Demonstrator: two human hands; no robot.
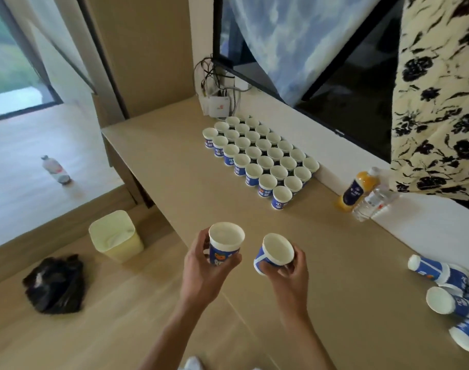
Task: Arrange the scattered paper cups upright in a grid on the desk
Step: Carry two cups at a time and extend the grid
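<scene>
Hands held a cup apiece over the desk [174,161]: left hand [201,260] fingers curled round upright cup [226,243], right hand [289,271] fingers curled under tilted cup [274,252], grid [260,156] standing well beyond the fingertips, loose cups [441,297] toppled far right of them.

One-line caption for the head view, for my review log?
Left hand grips an upright cup, right hand a tilted cup, over the desk; cup grid behind, toppled cups at right.

The right edge cuts off the tipped blue-and-white paper cups [441,301] on your counter [334,263], so you cannot count them. The lettering on the orange plastic juice bottle [354,192] is too blurred to read.
</scene>
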